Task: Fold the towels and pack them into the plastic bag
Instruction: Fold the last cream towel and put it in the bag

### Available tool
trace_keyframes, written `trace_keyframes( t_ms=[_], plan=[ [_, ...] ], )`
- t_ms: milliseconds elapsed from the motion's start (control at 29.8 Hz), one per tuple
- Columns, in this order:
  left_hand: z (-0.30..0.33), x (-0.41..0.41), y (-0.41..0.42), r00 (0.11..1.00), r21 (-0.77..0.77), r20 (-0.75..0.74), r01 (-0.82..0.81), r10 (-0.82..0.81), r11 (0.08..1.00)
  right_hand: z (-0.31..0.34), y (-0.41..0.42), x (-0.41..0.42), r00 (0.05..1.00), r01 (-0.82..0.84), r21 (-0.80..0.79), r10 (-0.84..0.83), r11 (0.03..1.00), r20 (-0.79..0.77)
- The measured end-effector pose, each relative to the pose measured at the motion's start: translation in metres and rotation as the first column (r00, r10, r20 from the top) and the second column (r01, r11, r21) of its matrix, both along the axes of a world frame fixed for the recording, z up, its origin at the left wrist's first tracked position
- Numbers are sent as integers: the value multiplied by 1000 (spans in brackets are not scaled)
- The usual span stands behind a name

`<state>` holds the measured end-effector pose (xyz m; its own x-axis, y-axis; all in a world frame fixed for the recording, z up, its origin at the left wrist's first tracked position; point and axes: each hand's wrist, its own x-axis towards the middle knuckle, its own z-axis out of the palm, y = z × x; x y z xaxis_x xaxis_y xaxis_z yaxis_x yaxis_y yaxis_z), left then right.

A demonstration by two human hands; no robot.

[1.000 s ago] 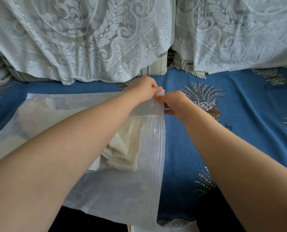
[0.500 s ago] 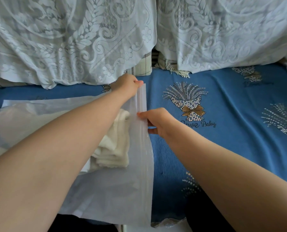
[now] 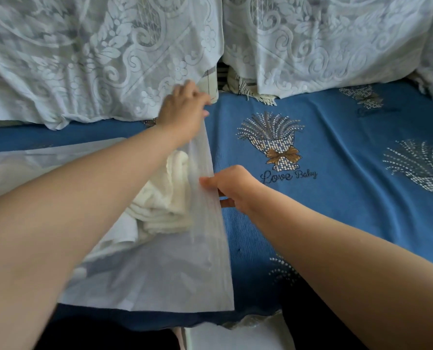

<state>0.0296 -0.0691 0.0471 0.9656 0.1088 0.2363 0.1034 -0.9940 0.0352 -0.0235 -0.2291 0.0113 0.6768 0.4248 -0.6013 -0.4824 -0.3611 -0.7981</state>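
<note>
Right hand (image 3: 232, 184) lower along 1 bag (image 3: 208, 248)

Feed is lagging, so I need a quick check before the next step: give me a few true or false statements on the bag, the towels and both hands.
1. The folded towels are inside the plastic bag. True.
2. The left hand holds the far end of the bag's open edge. True.
3. The right hand rests flat on the blue cover, away from the bag. False: it pinches the bag's edge about midway along.
4. The bag hangs in the air. False: it lies on the cover.
5. White lace fabric sits behind the bag. True.
</note>
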Motion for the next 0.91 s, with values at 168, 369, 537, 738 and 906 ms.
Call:
trace_keyframes(
  t_ms=[168,369,537,738,906],
  plan=[
    [-5,-36,-28,770,-87,-534,362,-350,928,-1,-1,-1,994,-66,-13,67,998,83],
    [7,-49,-29,664,-183,-649,337,-371,924,3,-10,-1,955,-229,-126,248,965,165],
    [-2,-58,-28,826,-51,-516,233,-225,971,-1,-8,0,975,-145,-56,152,988,161],
    [-22,-65,-24,918,-159,-341,155,-201,975,-3,-10,-6,997,-74,-36,73,997,-19],
    [-25,-56,-17,966,-191,-234,64,-109,980,0,-26,-17,994,-90,-55,87,994,-64]
  ],
)
